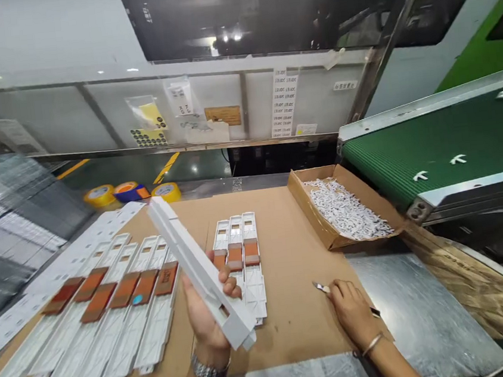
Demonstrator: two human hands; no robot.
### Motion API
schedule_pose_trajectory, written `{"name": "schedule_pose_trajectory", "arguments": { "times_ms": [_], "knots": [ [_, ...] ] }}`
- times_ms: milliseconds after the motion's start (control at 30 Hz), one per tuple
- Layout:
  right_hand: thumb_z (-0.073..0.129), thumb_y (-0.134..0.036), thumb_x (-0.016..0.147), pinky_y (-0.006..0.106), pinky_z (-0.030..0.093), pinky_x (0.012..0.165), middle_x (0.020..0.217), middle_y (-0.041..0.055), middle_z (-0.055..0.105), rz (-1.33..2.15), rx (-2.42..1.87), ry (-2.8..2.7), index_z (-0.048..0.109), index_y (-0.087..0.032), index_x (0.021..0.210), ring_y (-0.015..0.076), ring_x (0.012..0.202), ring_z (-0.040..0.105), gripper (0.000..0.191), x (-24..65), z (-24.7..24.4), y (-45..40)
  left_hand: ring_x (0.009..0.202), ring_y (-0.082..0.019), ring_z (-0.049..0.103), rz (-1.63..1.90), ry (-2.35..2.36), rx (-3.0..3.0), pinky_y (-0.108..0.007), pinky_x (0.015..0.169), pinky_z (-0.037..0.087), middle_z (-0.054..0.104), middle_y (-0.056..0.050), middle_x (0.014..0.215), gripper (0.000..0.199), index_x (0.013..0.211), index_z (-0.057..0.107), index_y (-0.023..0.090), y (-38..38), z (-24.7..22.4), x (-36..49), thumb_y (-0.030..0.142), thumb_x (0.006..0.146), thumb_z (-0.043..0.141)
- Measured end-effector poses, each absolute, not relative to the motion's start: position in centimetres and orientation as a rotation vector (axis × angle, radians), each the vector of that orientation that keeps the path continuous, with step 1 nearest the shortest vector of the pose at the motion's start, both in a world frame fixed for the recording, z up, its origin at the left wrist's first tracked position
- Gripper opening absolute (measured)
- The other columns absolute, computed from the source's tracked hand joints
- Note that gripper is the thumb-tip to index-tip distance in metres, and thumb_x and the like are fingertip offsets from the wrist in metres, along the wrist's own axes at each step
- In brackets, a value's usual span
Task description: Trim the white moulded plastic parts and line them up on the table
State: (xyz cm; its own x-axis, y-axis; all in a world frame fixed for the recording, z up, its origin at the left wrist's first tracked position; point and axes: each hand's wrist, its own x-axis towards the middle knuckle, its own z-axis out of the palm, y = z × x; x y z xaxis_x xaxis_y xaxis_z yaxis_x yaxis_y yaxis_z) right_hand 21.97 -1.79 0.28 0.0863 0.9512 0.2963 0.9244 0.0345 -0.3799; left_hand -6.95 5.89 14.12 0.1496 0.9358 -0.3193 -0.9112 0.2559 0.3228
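Observation:
My left hand (pixel 208 313) is closed around a long white plastic part (pixel 201 266), raised at a slant above the cardboard sheet (pixel 287 269). Low over the right side of that sheet, my right hand (pixel 354 309) grips a small trimming knife (pixel 320 287), its metal blade pointing left and its dark end showing behind the hand. Just behind my left hand lie three white plastic parts (pixel 255 290), with brown blocks (pixel 236 256) across them. On the left, several similar white parts (pixel 126 327) lie side by side under reddish-brown blocks (pixel 129 289).
A cardboard box (pixel 327 228) of small white pieces stands at the back right, beside a green conveyor belt (pixel 445 150) carrying two small white pieces. Rolls of tape (pixel 131 191) sit at the back left. Stacked plastic-wrapped sheets (pixel 12 219) rise at the far left.

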Motion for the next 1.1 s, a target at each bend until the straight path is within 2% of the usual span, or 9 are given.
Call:
{"name": "schedule_pose_trajectory", "arguments": {
  "times_ms": [100, 200, 267, 333, 433, 533, 800, 1100],
  "knots": [
    [0.021, -0.034, 0.096, 0.034, 0.045, 0.065, 0.073, 0.0098, 0.058, 0.078, -1.866, -1.773, 0.053, -0.019, 0.077, 0.0217, 0.070, 0.056, 0.040, 21.1, 1.0, -1.8, 0.044, -0.005, 0.043, 1.285, 0.358, -0.003, -0.016, 0.042, 0.041, 0.040, 0.004, 0.061, 0.046, 0.100, 0.063, 0.025, 5.4, 13.6, -6.6, 0.049, 0.091, 0.025],
    [0.021, -0.032, 0.097, 0.024, 0.044, 0.057, 0.066, 0.0023, 0.056, 0.170, -1.786, -1.754, 0.051, -0.019, 0.090, 0.0150, 0.060, 0.056, 0.034, 18.1, 4.0, -2.9, 0.043, -0.003, 0.042, 1.268, 0.263, -0.022, -0.013, 0.042, 0.039, 0.039, 0.005, 0.061, 0.047, 0.102, 0.062, 0.024, 4.9, 12.7, -6.5, 0.049, 0.092, 0.024],
    [0.026, -0.032, 0.097, 0.020, 0.045, 0.058, 0.069, -0.0001, 0.058, 0.303, -1.673, -1.785, 0.051, -0.021, 0.096, 0.0125, 0.061, 0.057, 0.027, 15.3, 6.6, -4.3, 0.042, -0.001, 0.040, 1.277, 0.256, -0.028, -0.012, 0.041, 0.037, 0.037, 0.006, 0.061, 0.047, 0.104, 0.062, 0.025, 4.7, 12.1, -6.5, 0.049, 0.092, 0.024],
    [0.031, -0.031, 0.097, 0.019, 0.044, 0.060, 0.074, -0.0006, 0.060, 0.553, -1.459, -1.825, 0.052, -0.023, 0.094, 0.0118, 0.066, 0.059, 0.023, 12.5, 8.9, -5.6, 0.040, 0.000, 0.038, 1.280, 0.251, -0.032, -0.010, 0.040, 0.036, 0.036, 0.006, 0.060, 0.045, 0.107, 0.060, 0.024, 4.5, 11.7, -6.4, 0.049, 0.092, 0.025],
    [0.034, -0.031, 0.095, 0.018, 0.038, 0.050, 0.063, -0.0029, 0.056, 0.733, -1.334, -1.860, 0.049, -0.023, 0.077, 0.0106, 0.053, 0.054, 0.026, 9.6, 10.8, -6.6, 0.038, 0.001, 0.037, 1.275, 0.248, -0.031, -0.009, 0.038, 0.033, 0.036, 0.007, 0.060, 0.043, 0.112, 0.058, 0.024, 4.1, 11.4, -6.2, 0.049, 0.092, 0.028],
    [0.033, -0.033, 0.095, 0.019, 0.032, 0.044, 0.056, -0.0035, 0.052, 0.705, -1.372, -1.866, 0.044, -0.023, 0.069, 0.0100, 0.045, 0.048, 0.031, 8.1, 11.0, -6.6, 0.036, 0.000, 0.035, 1.266, 0.235, -0.026, -0.010, 0.036, 0.032, 0.036, 0.008, 0.058, 0.043, 0.112, 0.059, 0.025, 3.8, 11.4, -6.0, 0.050, 0.091, 0.031],
    [0.031, -0.034, 0.096, 0.019, 0.028, 0.044, 0.051, -0.0047, 0.047, 0.715, -1.412, -1.843, 0.039, -0.022, 0.065, 0.0087, 0.042, 0.045, 0.034, 7.0, 11.1, -6.5, 0.036, 0.002, 0.036, 1.235, 0.136, -0.005, -0.008, 0.037, 0.030, 0.038, 0.008, 0.056, 0.044, 0.108, 0.061, 0.027, 3.6, 11.4, -6.0, 0.053, 0.090, 0.031],
    [0.030, -0.036, 0.096, 0.020, 0.027, 0.048, 0.054, -0.0043, 0.047, 0.877, -1.499, -1.793, 0.040, -0.021, 0.066, 0.0087, 0.046, 0.043, 0.035, 6.9, 10.4, -7.1, 0.037, 0.000, 0.042, 1.224, 0.047, 0.001, -0.009, 0.038, 0.036, 0.044, 0.006, 0.057, 0.042, 0.110, 0.061, 0.027, 3.6, 10.6, -5.7, 0.050, 0.091, 0.032]
  ]
}}
